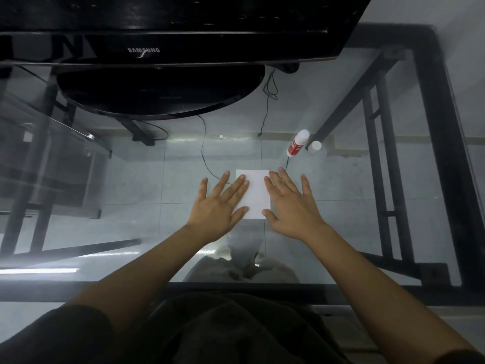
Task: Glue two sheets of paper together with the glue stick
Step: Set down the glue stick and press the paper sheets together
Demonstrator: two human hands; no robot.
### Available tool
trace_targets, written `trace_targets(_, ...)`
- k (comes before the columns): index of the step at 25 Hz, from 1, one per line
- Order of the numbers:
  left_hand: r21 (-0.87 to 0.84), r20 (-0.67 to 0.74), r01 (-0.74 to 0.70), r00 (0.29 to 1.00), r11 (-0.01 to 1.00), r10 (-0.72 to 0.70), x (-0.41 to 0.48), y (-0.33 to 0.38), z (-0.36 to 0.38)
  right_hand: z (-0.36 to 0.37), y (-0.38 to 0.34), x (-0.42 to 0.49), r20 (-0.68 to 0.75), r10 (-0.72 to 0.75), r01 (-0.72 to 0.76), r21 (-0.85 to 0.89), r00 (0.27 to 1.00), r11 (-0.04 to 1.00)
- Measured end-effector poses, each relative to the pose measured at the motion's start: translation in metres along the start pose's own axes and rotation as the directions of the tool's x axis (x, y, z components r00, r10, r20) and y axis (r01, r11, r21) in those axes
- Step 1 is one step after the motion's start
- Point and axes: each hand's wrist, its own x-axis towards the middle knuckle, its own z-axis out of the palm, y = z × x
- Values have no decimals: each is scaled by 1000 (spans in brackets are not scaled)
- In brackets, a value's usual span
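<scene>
A small white paper [256, 191] lies flat on the glass table [157, 179]; only one sheet shows, so I cannot tell whether another lies under it. My left hand [220, 206] rests flat with spread fingers, its fingertips over the paper's left edge. My right hand [290, 203] lies flat on the paper's right edge, fingers apart. The red and white glue stick [297, 143] stands upright beyond the paper to the right, apart from both hands. Its white cap [314, 146] stands beside it.
A black Samsung monitor [157, 35] with a round base [160, 93] stands at the back of the table. Cables [203, 151] hang under the glass. The black table frame [446, 127] runs along the right side. The near edge lies just before my body.
</scene>
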Motion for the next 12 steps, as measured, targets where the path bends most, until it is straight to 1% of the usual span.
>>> trace_targets(3,-33,-30,9,1000,999,-10,14,-14,-8,-10,-4,15,-27,6,-6,-16,1000,1000)
trace_targets(6,-9,-21,-12,1000,1000,12,24,-26,-12,-14,-5,27,-24,-1,1,-2,1000,1000)
trace_targets(12,-11,-29,35,999,999,-35,21,-16,-7,-4,0,24,-29,7,-5,65,1000,998)
